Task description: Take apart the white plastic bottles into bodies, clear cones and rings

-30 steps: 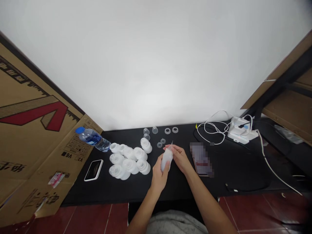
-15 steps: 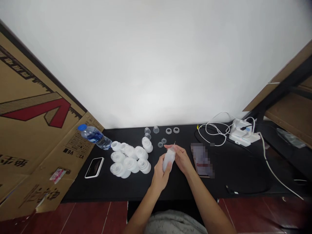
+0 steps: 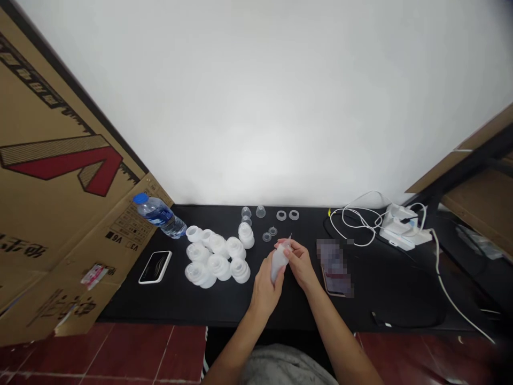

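White plastic btl (image 3: 279, 262), semi-translucent, rounded body, held btwn both hands in front of the person's torso. L hand (image 3: 266, 283) wraps the body, thumb along the side nearer R hand (image 3: 300, 264), whose fingers are at the top end. Btl is tilted, top pointing away from the person & slightly to the R. Thin pointed tip (image 3: 290, 236) sticks out past R fingers. Neck mostly hidden, so can't tell how tip's seated.

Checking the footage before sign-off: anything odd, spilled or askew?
No spill shows around the white bottle in the hands. One oddity: blocky mosaic squares cover much of the phone on the right, hiding its screen. Less tidy: the white cable lies in loose loops.
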{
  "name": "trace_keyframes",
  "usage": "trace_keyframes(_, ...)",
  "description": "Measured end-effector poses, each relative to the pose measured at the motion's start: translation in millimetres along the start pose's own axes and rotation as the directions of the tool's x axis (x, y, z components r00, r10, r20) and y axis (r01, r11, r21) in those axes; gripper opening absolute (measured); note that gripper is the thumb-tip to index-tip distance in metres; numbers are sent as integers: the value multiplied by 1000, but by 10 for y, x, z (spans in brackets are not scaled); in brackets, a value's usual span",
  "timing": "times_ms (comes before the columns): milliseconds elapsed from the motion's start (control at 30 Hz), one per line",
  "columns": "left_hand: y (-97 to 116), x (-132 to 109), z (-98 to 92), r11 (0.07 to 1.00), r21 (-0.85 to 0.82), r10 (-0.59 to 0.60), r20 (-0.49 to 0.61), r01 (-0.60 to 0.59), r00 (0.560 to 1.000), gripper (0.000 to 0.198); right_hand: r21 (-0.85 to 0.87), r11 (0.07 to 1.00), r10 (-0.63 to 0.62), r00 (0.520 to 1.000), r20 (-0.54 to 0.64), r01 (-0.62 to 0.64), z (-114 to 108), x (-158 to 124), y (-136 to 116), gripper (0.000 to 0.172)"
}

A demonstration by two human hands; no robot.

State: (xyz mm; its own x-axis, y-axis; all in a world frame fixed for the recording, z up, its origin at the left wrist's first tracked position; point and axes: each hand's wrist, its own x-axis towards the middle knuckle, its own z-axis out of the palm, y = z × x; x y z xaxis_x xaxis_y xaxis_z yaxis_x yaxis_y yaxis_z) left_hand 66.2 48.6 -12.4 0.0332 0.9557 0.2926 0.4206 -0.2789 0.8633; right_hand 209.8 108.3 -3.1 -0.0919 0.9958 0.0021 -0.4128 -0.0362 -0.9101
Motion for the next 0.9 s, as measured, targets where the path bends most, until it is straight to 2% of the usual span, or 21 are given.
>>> trace_keyframes(133, 25, -1, -14, 997, -64, -44, 9, 44, 999, 46, -35, 999, 5, 1000, 12, -5, -18, 33, 5, 50)
trace_keyframes(233, 33, -6, -25, 985, -158, -71, 9, 71, 997, 47, -38, 999, -12, 1000, -26, 11, -64, 115, -34, 54)
trace_keyframes(333, 4, -25, -9, 963, -246, -111, 0, 107, 994, 54, -212, 976, -61, 996, -58, 47, -109, 282, -109, 50)
trace_keyframes(400, -32, -37, 15, 949, -290, -126, 3, 122, 992, 63, -443, 890, -138, 990, -28, 112, -127, 448, -160, 38)
trace_keyframes(467, -71, -43, 43, 940, -314, -140, -4, 131, 990, 72, -654, 728, -240, 970, 38, 206, -129, 652, -196, 29)
trace_keyframes(533, -99, -45, 67, 934, -327, -160, -18, 146, 987, 78, -789, 544, -319, 940, 122, 287, -107, 876, -213, 26)
trace_keyframes(567, -106, -44, 75, 930, -334, -170, -25, 152, 985, 79, -829, 462, -334, 928, 166, 314, -83, 991, -216, 26)
trace_keyframes(633, -108, -40, 82, 919, -358, -187, -29, 164, 982, 77, -865, 371, -321, 921, 221, 337, -6, 1208, -209, 29)
trace_keyframes(800, -93, -32, 79, 880, -445, -203, -33, 168, 979, 79, -911, 193, -201, 924, 326, 364, 303, 1583, -117, 41)
trace_keyframes(900, -96, -28, 84, 864, -481, -206, -75, 146, 976, 82, -922, 117, -157, 924, 349, 369, 452, 1671, -36, 38)
